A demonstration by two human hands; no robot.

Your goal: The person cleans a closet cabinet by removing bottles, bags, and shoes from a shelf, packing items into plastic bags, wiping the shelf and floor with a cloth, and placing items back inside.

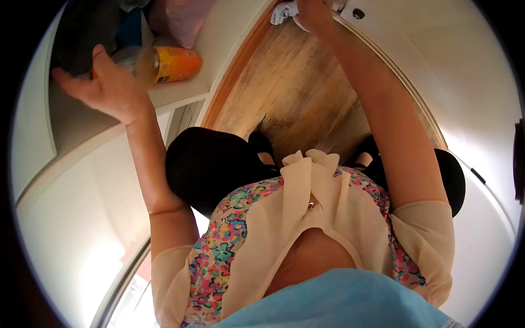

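Observation:
My left hand (pixel 106 90) is over the cupboard shelf at the upper left, its thumb and fingers apart. Just behind it a clear plastic bottle with an orange and yellow label (pixel 178 64) lies on its side. The palm hides part of the bottle, and I cannot tell whether they touch. At the top of the view my right hand (pixel 314 15) is closed on a light grey cloth (pixel 284 12), down by the wooden edge of the floor. The upper part of that hand is cut off by the frame.
Dark, blue and pink soft items (pixel 178 19) fill the back of the white shelf (pixel 210 38). A white door or panel (pixel 426 49) stands on the right. My knees (pixel 213 161) are bent above the wood-patterned floor (pixel 295 82).

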